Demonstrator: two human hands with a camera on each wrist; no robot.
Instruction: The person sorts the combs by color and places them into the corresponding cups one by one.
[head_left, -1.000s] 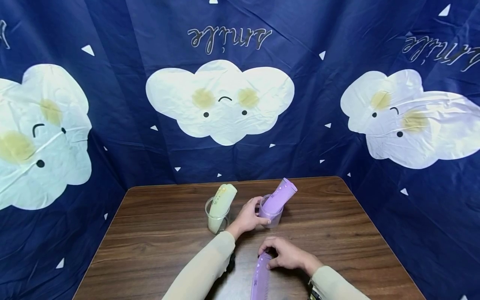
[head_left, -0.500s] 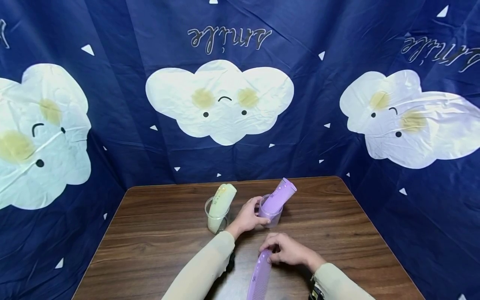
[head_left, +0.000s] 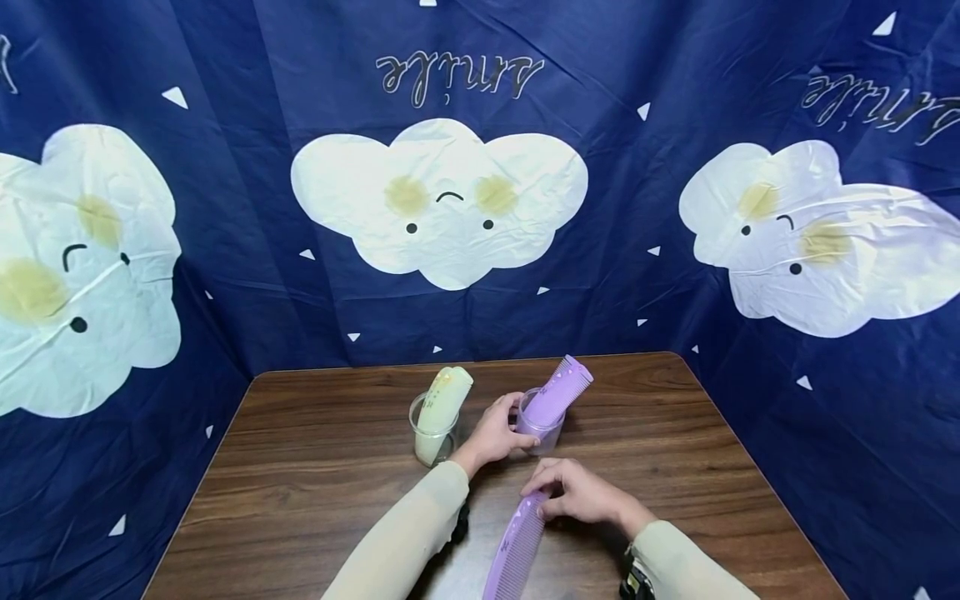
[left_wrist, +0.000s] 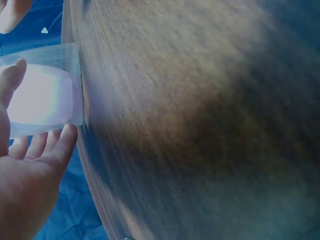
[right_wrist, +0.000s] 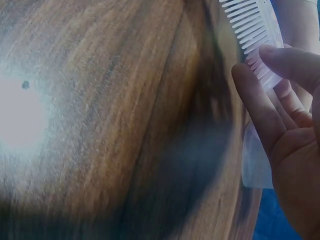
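A clear plastic cup [head_left: 542, 440] stands at the back of the table with a purple comb [head_left: 557, 393] leaning in it, teeth toward the right. My left hand [head_left: 497, 432] grips this cup from its left side, thumb in front and fingers behind; the left wrist view shows thumb and fingers on either side of the cup [left_wrist: 75, 85]. Nearer the front, my right hand [head_left: 581, 493] pinches the end of another purple comb [head_left: 517, 546] between thumb and fingers. The comb's other end points toward me and runs out of the head view. In the right wrist view its teeth [right_wrist: 245, 22] show.
Left of my left hand stands a second clear cup [head_left: 435, 448] holding a pale green comb [head_left: 444, 408]. The wooden table [head_left: 315, 492] ends at a dark blue curtain [head_left: 300, 317] with white clouds, which surrounds it at the back and sides.
My right hand has moved slightly away from me toward the cup, and the comb in it has swung so its near end lies further left. The left hand and both cups stay put.
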